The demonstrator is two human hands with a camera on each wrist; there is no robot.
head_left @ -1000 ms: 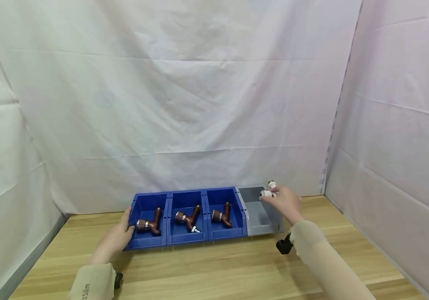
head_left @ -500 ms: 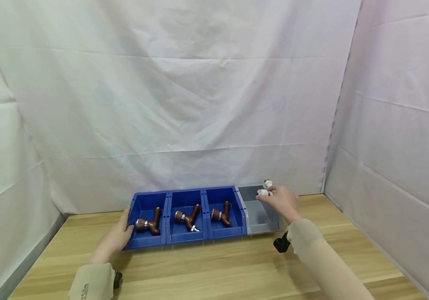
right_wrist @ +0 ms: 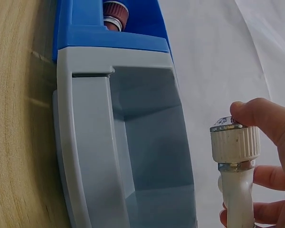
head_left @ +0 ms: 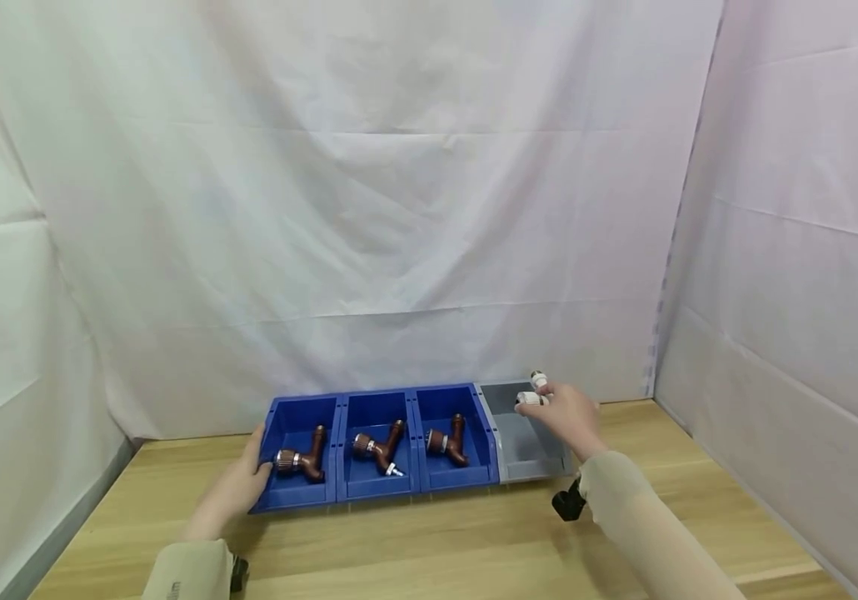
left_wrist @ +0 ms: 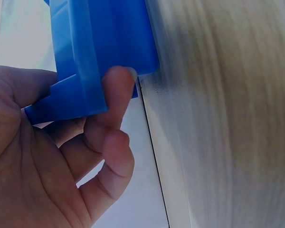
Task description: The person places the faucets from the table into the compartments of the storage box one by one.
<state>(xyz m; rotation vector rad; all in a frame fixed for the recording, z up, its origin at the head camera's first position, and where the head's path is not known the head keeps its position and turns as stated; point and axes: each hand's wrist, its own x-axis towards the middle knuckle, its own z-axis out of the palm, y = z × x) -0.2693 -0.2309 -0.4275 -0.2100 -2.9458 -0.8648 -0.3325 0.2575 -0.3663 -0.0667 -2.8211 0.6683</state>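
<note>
My left hand [head_left: 237, 479] grips the outer side of the leftmost blue bin [head_left: 292, 498], thumb over its edge; in the left wrist view the fingers curl round the blue plastic. My right hand [head_left: 573, 418] holds a white tap [head_left: 532, 399] over the back right of the grey bin [head_left: 536, 476]. In the right wrist view the thumb presses the end of the tap's ribbed knob [right_wrist: 235, 142], while other fingers lie behind its body. A brown tap [head_left: 313, 460] lies in the leftmost bin.
Two more blue bins follow in the row, holding a brown tap with a metal nozzle [head_left: 384, 450] and another brown tap [head_left: 450, 444]. The grey bin closes the right end. White cloth [head_left: 369, 208] hangs behind the wooden table [head_left: 399, 554] and at both sides.
The right hand has drawn slightly left over the grey bin with the white tap. The left hand keeps its hold on the blue bin. The head view has tilted a little.
</note>
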